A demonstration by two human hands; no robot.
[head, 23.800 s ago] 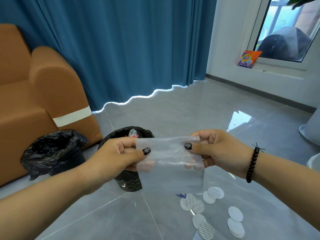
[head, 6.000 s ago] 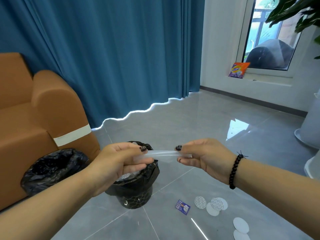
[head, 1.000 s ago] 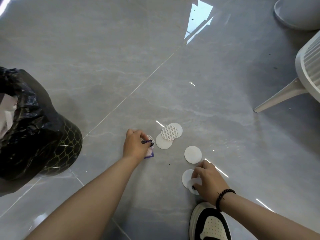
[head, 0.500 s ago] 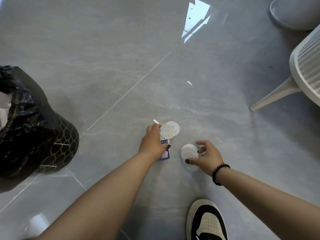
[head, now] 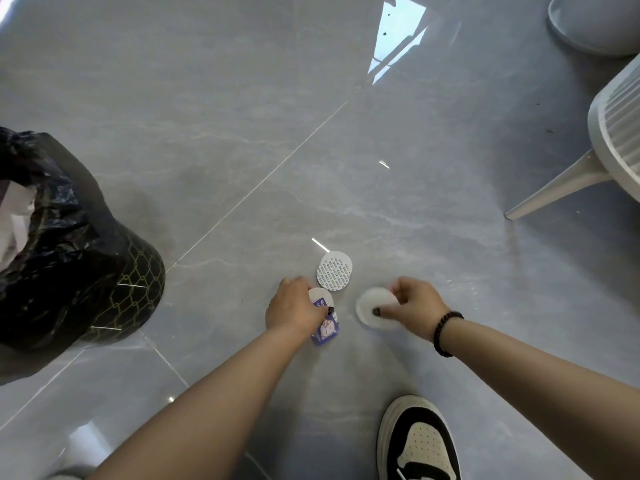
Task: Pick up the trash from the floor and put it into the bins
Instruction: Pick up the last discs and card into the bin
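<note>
The fingers of the left hand (head: 294,310) are curled and pinch a small purple packet (head: 325,329) together with a white round disc (head: 320,296) that lies partly under the hand; the thumb with a dark nail presses on top of the packet. The fingers of the right hand (head: 414,301) are also curled, and they pinch one or more plain white discs (head: 372,306) by the edge, low over the floor (head: 242,116); I cannot tell how many discs are in this stack or whether it touches the floor. A bracelet of dark beads (head: 445,332) sits on the right wrist. Just beyond the left hand, one more round disc with a printed dotted pattern (head: 334,270) lies flat on the grey shiny floor, apart from both hands. On the left side stands the bin (head: 135,282), lined with a black bag (head: 59,209), and some white trash is visible inside it at the edge of the view. It is well apart from the hands. Near the bottom, a black and white shoe (head: 419,445) rests on the floor below the right forearm. At the right edge, a white chair (head: 609,147) with a slanted leg stands on the floor.
</note>
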